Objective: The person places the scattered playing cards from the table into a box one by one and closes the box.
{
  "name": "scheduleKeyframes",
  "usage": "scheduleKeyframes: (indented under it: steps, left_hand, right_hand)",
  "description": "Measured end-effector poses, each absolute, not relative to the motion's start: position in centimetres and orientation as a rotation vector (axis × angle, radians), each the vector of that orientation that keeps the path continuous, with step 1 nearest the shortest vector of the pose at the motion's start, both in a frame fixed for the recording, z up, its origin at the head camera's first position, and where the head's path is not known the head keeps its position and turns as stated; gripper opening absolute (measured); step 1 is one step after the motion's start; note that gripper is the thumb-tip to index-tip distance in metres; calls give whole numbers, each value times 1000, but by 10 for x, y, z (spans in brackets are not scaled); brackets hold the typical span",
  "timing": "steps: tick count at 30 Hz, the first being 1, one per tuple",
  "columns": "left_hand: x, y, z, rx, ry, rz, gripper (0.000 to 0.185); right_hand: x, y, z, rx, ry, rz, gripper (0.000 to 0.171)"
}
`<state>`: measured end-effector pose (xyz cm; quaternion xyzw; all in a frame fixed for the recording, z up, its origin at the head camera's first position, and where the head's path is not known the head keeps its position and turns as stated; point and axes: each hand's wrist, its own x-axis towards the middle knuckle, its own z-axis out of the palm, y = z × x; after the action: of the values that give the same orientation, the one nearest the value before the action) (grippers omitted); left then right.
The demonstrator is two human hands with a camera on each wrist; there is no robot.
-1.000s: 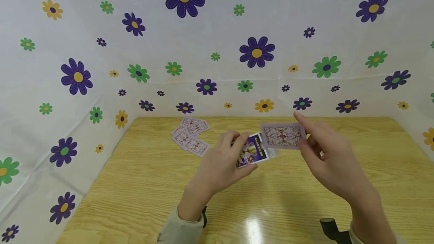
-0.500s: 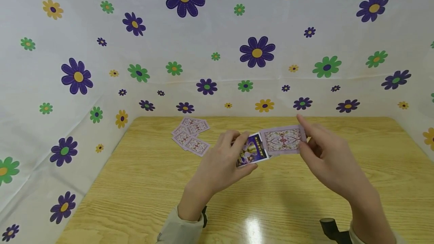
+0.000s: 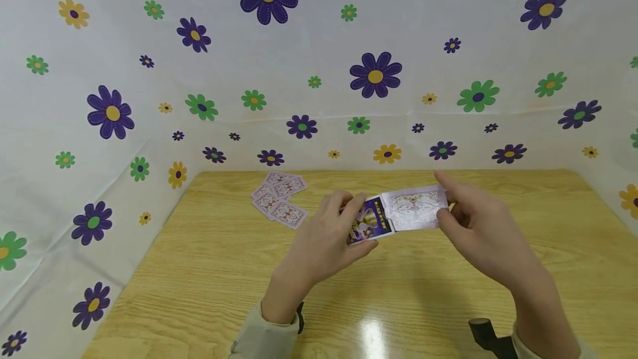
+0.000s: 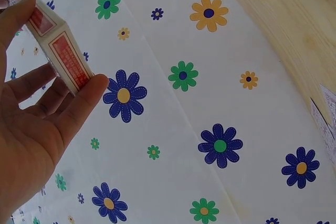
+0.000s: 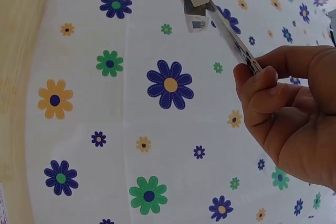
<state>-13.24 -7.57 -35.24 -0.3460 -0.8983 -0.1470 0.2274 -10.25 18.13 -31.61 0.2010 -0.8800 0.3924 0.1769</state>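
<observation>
My left hand (image 3: 321, 240) holds a playing-card box (image 3: 371, 221), dark purple with yellow print on its upper face, between fingers and thumb above the table. In the left wrist view, the red-and-white narrow sides of the box (image 4: 67, 59) show. My right hand (image 3: 490, 231) pinches the right end of a playing card (image 3: 417, 208) with an ornate pink back, now bright with glare. Its left end meets the box's open right end. Seen edge-on in the right wrist view, the card (image 5: 235, 38) reaches toward the box mouth, where a clear flap (image 5: 198, 23) hangs down.
Several playing cards (image 3: 290, 215) lie face down and overlapping on the wooden table (image 3: 224, 270), left of the box near the back edge. White flower-print cloth (image 3: 319, 43) walls the table's back and sides. A black strap mount (image 3: 485, 334) sits at the right wrist.
The card has gone from overlapping the box's right corner to lining up with its open end, its left end lowered and its back tilted into glare. The left hand stays in place.
</observation>
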Motion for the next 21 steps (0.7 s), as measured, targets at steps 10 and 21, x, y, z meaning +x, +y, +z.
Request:
scheduleKeyframes:
  steps: [10,21]
  left_hand:
    - [-132,-75,-354,-969,-2483,-414,72]
    - [-132,-73,-356,-987,-2477,-417,71]
  right_hand:
    - [-104,181,-315,606,-2546,1142,56]
    - [-106,171,-316,634,-2511,1203,50]
